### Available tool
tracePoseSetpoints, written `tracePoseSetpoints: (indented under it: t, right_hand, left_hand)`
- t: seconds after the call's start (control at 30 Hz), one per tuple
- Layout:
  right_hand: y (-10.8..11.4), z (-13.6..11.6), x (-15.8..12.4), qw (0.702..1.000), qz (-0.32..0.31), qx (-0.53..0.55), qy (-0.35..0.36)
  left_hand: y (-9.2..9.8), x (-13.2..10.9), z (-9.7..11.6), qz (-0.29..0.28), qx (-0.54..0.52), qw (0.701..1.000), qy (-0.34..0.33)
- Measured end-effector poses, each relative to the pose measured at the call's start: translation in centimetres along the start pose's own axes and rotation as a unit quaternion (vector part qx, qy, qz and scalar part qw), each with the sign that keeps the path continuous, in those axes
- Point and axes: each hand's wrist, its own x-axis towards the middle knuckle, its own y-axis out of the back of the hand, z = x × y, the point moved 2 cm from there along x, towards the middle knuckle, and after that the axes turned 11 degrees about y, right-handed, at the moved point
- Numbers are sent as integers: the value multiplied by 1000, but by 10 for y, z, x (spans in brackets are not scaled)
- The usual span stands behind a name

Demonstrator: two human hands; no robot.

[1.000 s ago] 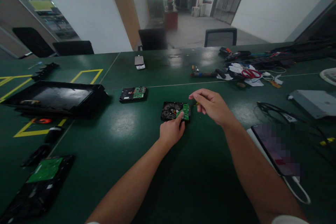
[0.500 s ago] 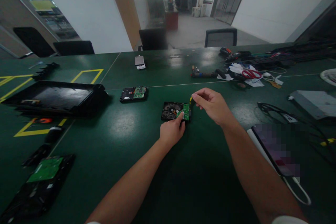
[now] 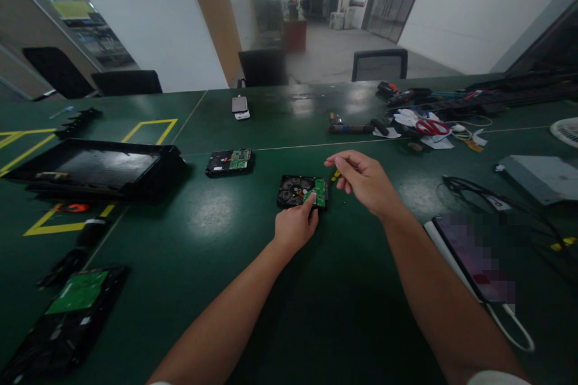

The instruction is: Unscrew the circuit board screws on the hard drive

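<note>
A hard drive point(image 3: 291, 191) lies on the green table with its green circuit board facing up. My left hand point(image 3: 295, 227) grips its near edge, the index finger pressing on the board and the other fingers curled at the side. Just beyond the drive's right end, my right hand point(image 3: 361, 179) is raised above the table with bent fingers. A small yellow piece point(image 3: 335, 175) shows beneath its fingertips, apparently held there; too little of it is visible to name its kind.
A second hard drive point(image 3: 230, 161) lies farther left, and a larger one point(image 3: 67, 313) is at near left. A black tray point(image 3: 169, 159) stands on the left. To the right are a phone point(image 3: 469, 258), a black cable point(image 3: 469, 189) and a grey metal box point(image 3: 537, 177). Gloves point(image 3: 406, 117) lie beyond.
The yellow piece has shifted slightly right and down, away from the drive's end. My right fingers have changed their hold, with the index finger now more extended. My left hand and the drive stay put.
</note>
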Motion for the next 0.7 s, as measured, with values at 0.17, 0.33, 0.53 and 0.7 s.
tracePoseSetpoints:
  t: [0.17,0.33,0.53,0.7]
  right_hand:
    - [-2,4,1,999,-2,32,-2]
    - [1,4,1,1000,-5,-18,2]
    - [8,12,0,997,43,-58,-2]
    - [6,11,0,998,39,-50,-17]
  left_hand:
    - [1,0,0,4,-2,1000,-3]
    - [1,0,0,4,1,1000,-2]
    - [0,0,-1,2,0,1000,-3]
    - [-1,0,-1,9,-5,1000,-4]
